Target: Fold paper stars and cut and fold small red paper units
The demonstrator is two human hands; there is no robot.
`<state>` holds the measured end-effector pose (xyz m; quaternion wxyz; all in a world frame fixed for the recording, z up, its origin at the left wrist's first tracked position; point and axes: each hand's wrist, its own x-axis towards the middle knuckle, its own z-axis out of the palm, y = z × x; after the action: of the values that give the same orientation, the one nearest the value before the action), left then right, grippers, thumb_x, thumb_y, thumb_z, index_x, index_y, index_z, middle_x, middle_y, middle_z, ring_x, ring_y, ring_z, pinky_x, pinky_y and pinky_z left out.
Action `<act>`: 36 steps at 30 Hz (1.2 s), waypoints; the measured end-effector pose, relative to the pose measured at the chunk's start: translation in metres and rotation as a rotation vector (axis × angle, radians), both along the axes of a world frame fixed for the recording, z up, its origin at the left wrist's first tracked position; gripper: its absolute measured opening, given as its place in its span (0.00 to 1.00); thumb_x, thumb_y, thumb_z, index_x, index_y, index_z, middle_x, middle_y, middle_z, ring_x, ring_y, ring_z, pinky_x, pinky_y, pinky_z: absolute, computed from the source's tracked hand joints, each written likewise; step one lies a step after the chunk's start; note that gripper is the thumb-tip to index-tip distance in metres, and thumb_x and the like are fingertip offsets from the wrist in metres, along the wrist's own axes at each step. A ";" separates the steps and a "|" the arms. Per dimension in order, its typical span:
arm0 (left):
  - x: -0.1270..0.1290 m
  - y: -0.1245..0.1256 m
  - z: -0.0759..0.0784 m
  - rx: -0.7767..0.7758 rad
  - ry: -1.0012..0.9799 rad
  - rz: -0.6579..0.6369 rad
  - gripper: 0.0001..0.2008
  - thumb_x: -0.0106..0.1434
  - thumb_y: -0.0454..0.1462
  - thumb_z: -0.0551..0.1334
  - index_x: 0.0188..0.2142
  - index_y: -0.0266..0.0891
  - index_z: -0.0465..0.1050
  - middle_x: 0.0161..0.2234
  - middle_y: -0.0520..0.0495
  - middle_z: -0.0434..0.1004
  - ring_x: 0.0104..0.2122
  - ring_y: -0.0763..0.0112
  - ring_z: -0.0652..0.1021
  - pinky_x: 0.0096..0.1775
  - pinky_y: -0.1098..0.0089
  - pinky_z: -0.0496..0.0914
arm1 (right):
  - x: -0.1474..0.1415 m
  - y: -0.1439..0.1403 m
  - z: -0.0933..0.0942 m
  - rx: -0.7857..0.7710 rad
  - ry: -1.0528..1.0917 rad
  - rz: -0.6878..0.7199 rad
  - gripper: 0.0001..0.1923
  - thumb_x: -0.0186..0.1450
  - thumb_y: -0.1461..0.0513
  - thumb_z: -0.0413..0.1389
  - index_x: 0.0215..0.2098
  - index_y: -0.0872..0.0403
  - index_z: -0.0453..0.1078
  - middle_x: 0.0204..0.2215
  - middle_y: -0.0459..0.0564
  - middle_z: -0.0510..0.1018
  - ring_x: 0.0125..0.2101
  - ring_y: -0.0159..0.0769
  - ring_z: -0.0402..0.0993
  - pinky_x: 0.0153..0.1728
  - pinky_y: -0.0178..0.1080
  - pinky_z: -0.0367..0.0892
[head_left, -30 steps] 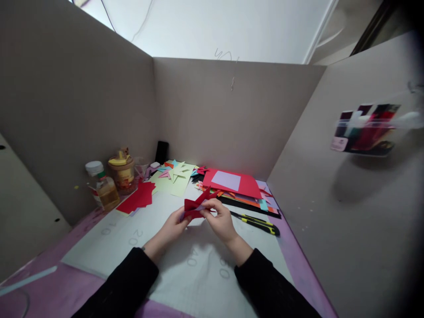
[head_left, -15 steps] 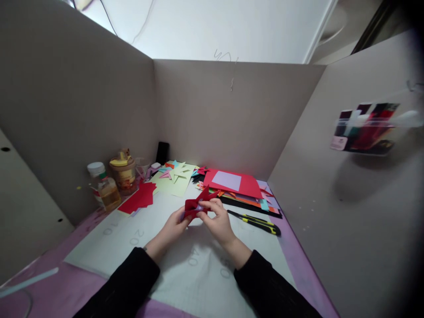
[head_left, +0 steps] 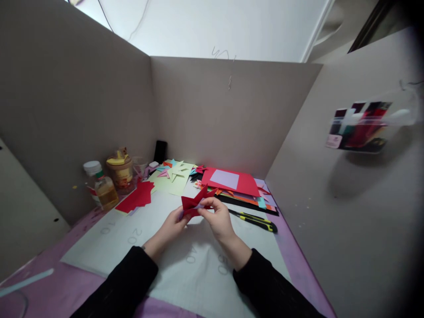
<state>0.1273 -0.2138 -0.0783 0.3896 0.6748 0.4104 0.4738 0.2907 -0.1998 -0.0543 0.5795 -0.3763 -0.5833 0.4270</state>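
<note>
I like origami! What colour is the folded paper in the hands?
Red folded paper, seen best in the head view.

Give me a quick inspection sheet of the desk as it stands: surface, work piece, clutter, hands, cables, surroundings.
Surface: white cutting mat with printed numbers, lying on a purple desk top.
Job's things: folded red paper piece, held up above the mat.
Clutter: yellow-black utility knife right of the hands; stack of coloured sheets behind it; loose red paper, pale green cut-outs, a bottle of yellowish liquid and a jar at the left.
Hands: left hand and right hand both pinch the red piece.
Cables: thin wires on the white wall above the partition.
Surroundings: grey partition walls on three sides; clear holder of coloured items on the right wall.
</note>
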 end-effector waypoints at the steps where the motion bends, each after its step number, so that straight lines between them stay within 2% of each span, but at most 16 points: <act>1: 0.000 0.000 -0.001 -0.004 -0.003 0.002 0.18 0.62 0.40 0.58 0.50 0.35 0.71 0.44 0.41 0.77 0.41 0.60 0.75 0.44 0.62 0.70 | 0.000 0.000 0.000 0.012 0.003 0.020 0.05 0.51 0.65 0.60 0.28 0.53 0.71 0.29 0.46 0.75 0.32 0.35 0.70 0.37 0.39 0.67; 3: -0.001 0.001 -0.002 -0.012 -0.015 0.005 0.18 0.62 0.40 0.58 0.50 0.34 0.71 0.43 0.41 0.77 0.42 0.59 0.75 0.43 0.62 0.70 | 0.001 0.000 0.001 0.036 -0.013 0.037 0.04 0.51 0.65 0.60 0.27 0.53 0.71 0.29 0.46 0.75 0.32 0.35 0.71 0.38 0.39 0.67; 8: 0.000 0.000 -0.002 -0.014 -0.022 0.008 0.17 0.62 0.40 0.58 0.49 0.35 0.71 0.43 0.41 0.77 0.42 0.58 0.75 0.41 0.62 0.71 | 0.000 0.000 -0.001 -0.001 -0.039 -0.029 0.09 0.52 0.64 0.61 0.32 0.53 0.73 0.31 0.47 0.77 0.33 0.36 0.71 0.40 0.40 0.67; 12: 0.001 -0.001 0.000 -0.019 -0.032 0.004 0.18 0.62 0.40 0.58 0.50 0.35 0.71 0.43 0.40 0.77 0.42 0.58 0.75 0.41 0.63 0.71 | 0.000 -0.001 -0.002 0.015 -0.094 -0.047 0.08 0.53 0.64 0.61 0.33 0.53 0.74 0.33 0.48 0.76 0.34 0.37 0.71 0.40 0.41 0.67; 17: 0.001 -0.002 0.001 0.015 0.002 0.006 0.17 0.62 0.40 0.58 0.49 0.35 0.71 0.42 0.41 0.78 0.41 0.60 0.76 0.42 0.62 0.70 | 0.002 -0.001 -0.001 0.226 -0.280 -0.147 0.03 0.57 0.63 0.61 0.29 0.50 0.77 0.31 0.48 0.73 0.36 0.38 0.68 0.40 0.42 0.65; 20: 0.000 -0.002 0.000 0.035 0.051 0.016 0.17 0.62 0.39 0.57 0.49 0.35 0.71 0.40 0.43 0.78 0.37 0.62 0.76 0.41 0.62 0.70 | 0.004 -0.001 0.001 0.379 -0.376 -0.212 0.03 0.59 0.63 0.60 0.30 0.49 0.77 0.29 0.48 0.73 0.35 0.38 0.66 0.40 0.42 0.63; 23: 0.000 -0.002 -0.001 0.049 0.090 0.017 0.16 0.62 0.37 0.56 0.49 0.35 0.71 0.39 0.44 0.78 0.36 0.63 0.76 0.41 0.64 0.70 | 0.005 -0.002 0.002 0.485 -0.441 -0.211 0.05 0.62 0.64 0.58 0.33 0.50 0.76 0.29 0.48 0.75 0.35 0.39 0.66 0.39 0.43 0.63; 26: 0.001 -0.003 0.000 0.070 0.102 0.028 0.16 0.62 0.37 0.55 0.48 0.35 0.71 0.39 0.44 0.78 0.36 0.64 0.75 0.41 0.64 0.70 | 0.005 -0.005 0.004 0.516 -0.457 -0.210 0.06 0.63 0.65 0.56 0.35 0.50 0.74 0.30 0.48 0.76 0.36 0.39 0.66 0.40 0.44 0.62; 30: 0.004 -0.007 0.002 0.067 0.113 0.009 0.15 0.63 0.37 0.55 0.46 0.35 0.72 0.34 0.45 0.78 0.36 0.64 0.75 0.41 0.65 0.70 | 0.005 -0.007 0.006 0.540 -0.445 -0.257 0.04 0.62 0.65 0.56 0.32 0.51 0.72 0.30 0.48 0.75 0.36 0.39 0.67 0.40 0.44 0.62; 33: 0.005 -0.008 0.003 0.055 0.114 0.000 0.15 0.63 0.38 0.55 0.47 0.35 0.71 0.36 0.44 0.78 0.36 0.64 0.76 0.39 0.65 0.70 | 0.005 -0.008 0.007 0.552 -0.443 -0.293 0.04 0.62 0.64 0.56 0.31 0.51 0.73 0.31 0.49 0.73 0.36 0.39 0.67 0.41 0.44 0.63; 36: 0.005 -0.009 0.003 0.048 0.109 -0.007 0.16 0.63 0.37 0.55 0.49 0.35 0.70 0.40 0.42 0.78 0.37 0.63 0.76 0.40 0.65 0.70 | 0.005 -0.009 0.008 0.547 -0.441 -0.271 0.04 0.63 0.64 0.55 0.33 0.51 0.72 0.30 0.48 0.74 0.35 0.38 0.67 0.40 0.43 0.62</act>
<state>0.1326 -0.2224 -0.0749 0.3522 0.7101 0.4170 0.4448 0.2953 -0.2084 -0.0460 0.5705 -0.3641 -0.7314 0.0837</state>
